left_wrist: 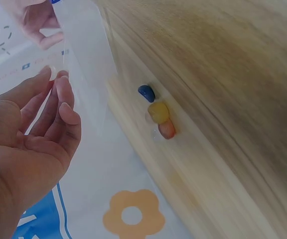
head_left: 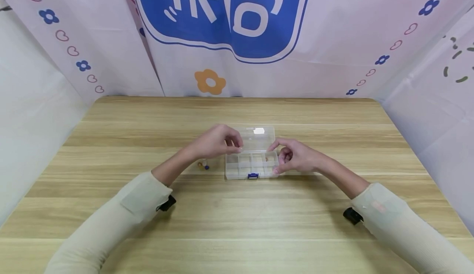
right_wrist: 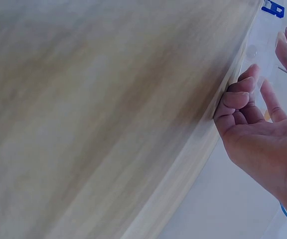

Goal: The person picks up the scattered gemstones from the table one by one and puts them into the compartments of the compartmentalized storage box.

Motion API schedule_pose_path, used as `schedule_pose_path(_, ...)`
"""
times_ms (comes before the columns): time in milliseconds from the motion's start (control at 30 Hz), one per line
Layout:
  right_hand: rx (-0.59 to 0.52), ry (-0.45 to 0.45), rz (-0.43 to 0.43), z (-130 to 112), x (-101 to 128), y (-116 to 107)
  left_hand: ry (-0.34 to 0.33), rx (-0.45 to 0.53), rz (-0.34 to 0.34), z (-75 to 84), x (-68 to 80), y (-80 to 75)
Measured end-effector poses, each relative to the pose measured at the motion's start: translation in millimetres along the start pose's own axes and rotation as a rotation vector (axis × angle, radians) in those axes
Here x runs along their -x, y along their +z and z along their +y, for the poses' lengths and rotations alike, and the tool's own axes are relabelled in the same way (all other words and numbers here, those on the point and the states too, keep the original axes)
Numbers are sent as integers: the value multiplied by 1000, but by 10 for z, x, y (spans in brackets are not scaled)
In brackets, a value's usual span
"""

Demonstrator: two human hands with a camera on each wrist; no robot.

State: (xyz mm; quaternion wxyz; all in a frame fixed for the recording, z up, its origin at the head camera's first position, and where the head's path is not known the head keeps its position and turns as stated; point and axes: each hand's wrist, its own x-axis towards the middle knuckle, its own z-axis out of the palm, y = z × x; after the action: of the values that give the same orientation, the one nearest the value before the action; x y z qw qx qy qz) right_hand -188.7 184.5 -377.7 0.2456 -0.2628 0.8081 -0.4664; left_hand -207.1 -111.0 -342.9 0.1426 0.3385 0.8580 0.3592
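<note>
Both our hands, left hand and right hand, touch the clear box with loosely curled fingers, beads lying left of it.

Bare wooden table in front of the clear box and out to both sides. Three small beads lie just left of the box, under the left hand. Right hand blocks the box's right end. Raised lid closes off the far side; curtains wall in the back and both sides.
</note>
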Motion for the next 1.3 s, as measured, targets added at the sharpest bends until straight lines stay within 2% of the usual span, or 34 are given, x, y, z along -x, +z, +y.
schedule_pose_path(433, -14, 12, -3, 5, -3, 8, 55, -10, -29, 53, -124, 85)
schedule_pose_path(700, 0, 11, -3, -4, -17, -3, 62, -32, -31, 44, -199, 100)
schedule_pose_path(1133, 3, 15, -7, -11, -9, -10, 21, -17, -65, 119, -307, 183)
schedule_pose_path(1300, 4, 19, -7, -9, -4, -10, 35, -29, -65, 121, -337, 212)
